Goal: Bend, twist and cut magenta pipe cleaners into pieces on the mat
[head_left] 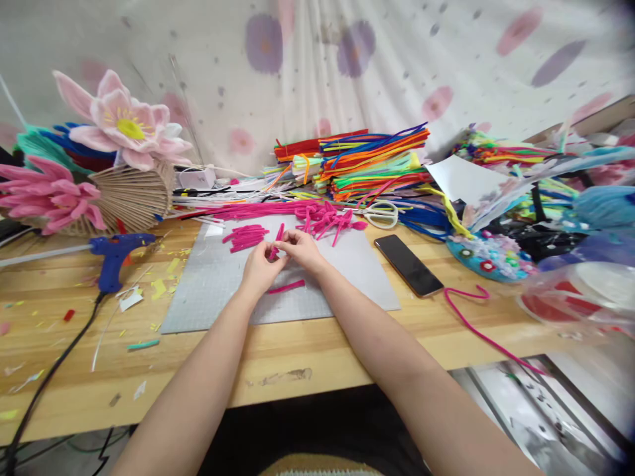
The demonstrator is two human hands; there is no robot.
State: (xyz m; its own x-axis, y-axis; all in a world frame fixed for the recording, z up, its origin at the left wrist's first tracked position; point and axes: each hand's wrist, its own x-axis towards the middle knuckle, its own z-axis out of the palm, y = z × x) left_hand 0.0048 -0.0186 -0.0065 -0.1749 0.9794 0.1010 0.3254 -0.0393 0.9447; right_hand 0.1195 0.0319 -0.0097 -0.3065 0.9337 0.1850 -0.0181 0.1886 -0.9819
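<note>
Over the grey cutting mat (198, 291), my left hand (262, 270) and my right hand (302, 251) meet, fingers pinched on a magenta pipe cleaner (278, 233) whose upper end sticks up between them. Its lower part is hidden by the fingers. A short magenta pipe cleaner piece (286, 287) lies just below the hands. To the left, a pile of cut magenta pieces (245, 238) rests on the mat. Bent and looped magenta shapes (330, 219) lie behind my right hand, beside long magenta pipe cleaners (248, 210).
A blue glue gun (115, 258) with a cord lies left among scraps. White-handled scissors (380, 213) and a black phone (407, 264) are right of the mat. Pipe cleaner bundles (367, 162) fill the back. Fuzzy flowers (126, 125) stand at left; a curled magenta strand (476, 327) overhangs the front edge.
</note>
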